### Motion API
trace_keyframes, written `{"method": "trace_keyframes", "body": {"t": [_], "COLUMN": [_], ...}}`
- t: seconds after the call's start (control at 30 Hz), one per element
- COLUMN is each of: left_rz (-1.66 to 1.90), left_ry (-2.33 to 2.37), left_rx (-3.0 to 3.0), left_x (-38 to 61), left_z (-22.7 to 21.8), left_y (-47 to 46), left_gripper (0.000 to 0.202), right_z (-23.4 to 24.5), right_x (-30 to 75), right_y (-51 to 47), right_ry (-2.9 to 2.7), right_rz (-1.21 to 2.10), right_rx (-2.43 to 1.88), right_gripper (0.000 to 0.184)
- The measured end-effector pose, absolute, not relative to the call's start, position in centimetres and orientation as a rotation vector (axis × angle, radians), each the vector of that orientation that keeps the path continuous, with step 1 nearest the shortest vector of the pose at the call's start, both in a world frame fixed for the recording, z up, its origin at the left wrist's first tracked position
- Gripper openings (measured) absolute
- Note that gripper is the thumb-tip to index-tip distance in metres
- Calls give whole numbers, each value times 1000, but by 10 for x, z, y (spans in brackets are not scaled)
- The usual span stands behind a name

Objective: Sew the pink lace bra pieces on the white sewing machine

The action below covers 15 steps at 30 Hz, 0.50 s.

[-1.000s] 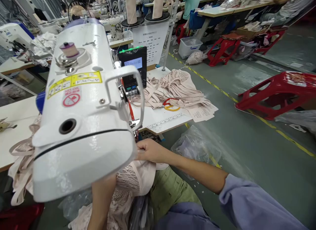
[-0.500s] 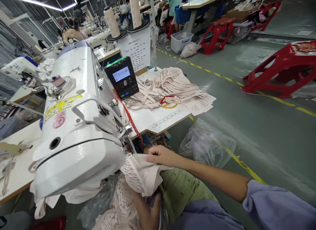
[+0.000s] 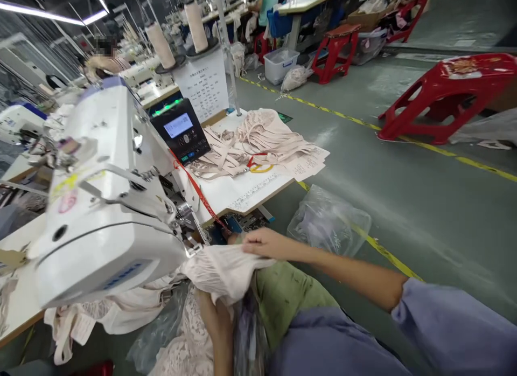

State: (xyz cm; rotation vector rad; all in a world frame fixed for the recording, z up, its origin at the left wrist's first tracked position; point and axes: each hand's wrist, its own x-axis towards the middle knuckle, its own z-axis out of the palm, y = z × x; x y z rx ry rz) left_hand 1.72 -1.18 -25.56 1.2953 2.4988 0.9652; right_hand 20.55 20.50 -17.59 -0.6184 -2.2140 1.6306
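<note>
Green factory floor (image 3: 404, 203) stretches out to our right, crossed by a yellow line; a red plastic stool (image 3: 444, 90) sits on it, well apart from us, and a crumpled clear plastic bag (image 3: 329, 225) lies just beside the corner of our white table (image 3: 250, 195); on that table a heap of pale straps (image 3: 262, 136) lies behind scissors (image 3: 258, 165) with red and yellow handles, near a dark control panel (image 3: 181, 131) with a lit screen; two thread cones (image 3: 196, 26) rise behind a printed sheet (image 3: 204, 82). The white sewing machine (image 3: 100, 203) fills the left of our view, its head end towards us; from under its needle end a pale pink garment (image 3: 222, 268) spills off the table edge and onto our lap, touching our green trousers (image 3: 286, 295); more pale cloth, some of it lace, hangs lower beneath the machine. Our right hand (image 3: 264, 243) lies on top of the garment near the needle end, fingers stretched nearly flat and pressed on the cloth, with nothing clasped in them that we can see; our left hand (image 3: 212, 306) comes up from below, forearm nearly upright; its fingers are buried under the bunched cloth, so we cannot tell how far it is closed or whether it grips; it meets the garment from underneath.
</note>
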Motion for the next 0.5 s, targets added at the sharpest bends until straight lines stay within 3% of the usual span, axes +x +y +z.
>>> {"method": "trace_keyframes", "body": {"t": [0.13,0.27,0.3,0.4,0.43,0.5], "left_rz": [884,662,621,567,564,568], "left_ry": [2626,2363,2303,2223,2219,2211], "left_rx": [1525,1630,1637,1609,1597,1587], "left_x": [5,48,61,85,84,72], "left_z": [-249,-295,-308,-333,-333,-321], "left_y": [0,17,19,16,12,-5], "left_gripper": [65,58,59,59,57,50], "right_z": [-200,-236,-245,-275,-285,-307], "right_x": [251,274,270,234,218,190], "right_y": [244,258,253,226,215,196], "right_ry": [-2549,-2653,-2677,-2810,-2869,-2950], "right_rz": [1154,897,865,858,881,874], "right_rx": [-1129,-1444,-1439,-1171,-983,-577], "right_gripper": [41,32,39,91,101,105]}}
